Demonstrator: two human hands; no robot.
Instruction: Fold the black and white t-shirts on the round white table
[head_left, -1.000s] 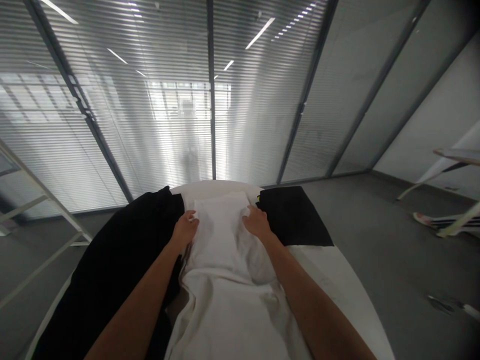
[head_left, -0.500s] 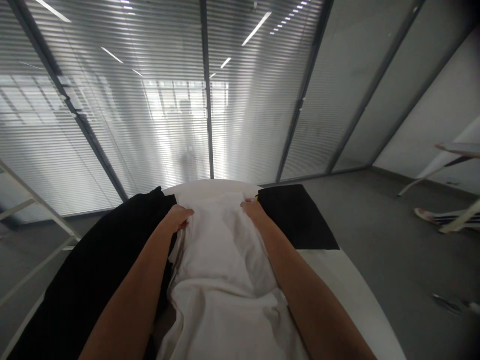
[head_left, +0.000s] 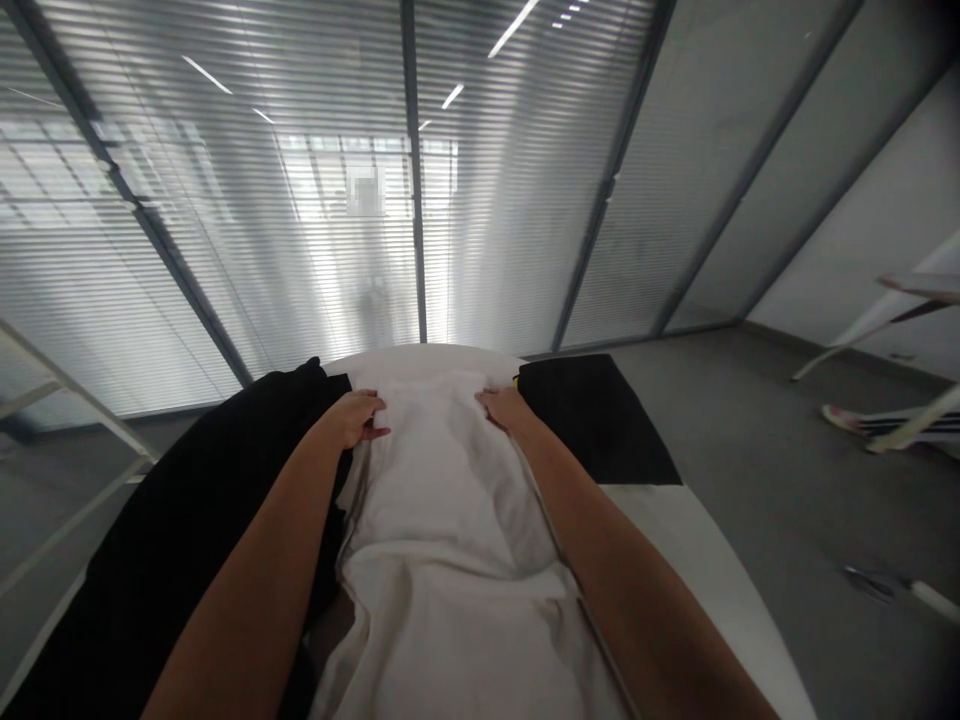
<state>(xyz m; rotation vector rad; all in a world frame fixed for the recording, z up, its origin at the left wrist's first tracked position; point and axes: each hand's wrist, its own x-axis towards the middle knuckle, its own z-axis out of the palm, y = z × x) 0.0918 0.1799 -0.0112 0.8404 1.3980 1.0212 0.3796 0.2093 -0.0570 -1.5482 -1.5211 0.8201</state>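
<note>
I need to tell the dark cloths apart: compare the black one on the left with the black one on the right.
The left black cloth is large, rumpled and hangs over the table edge; the right black cloth is smaller, flat and squared off. The left hand borders the left one, the right hand the right one. Both flank the white cloth.

White cloth [head_left: 442, 500] lies lengthwise down the table's middle, wrinkled (bunched at the near end), far edge folded over, between two black cloths.

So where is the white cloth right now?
In the head view, the white cloth lies down the middle of the white table, between two black cloths, with the left hand and right hand on its far end.
</note>
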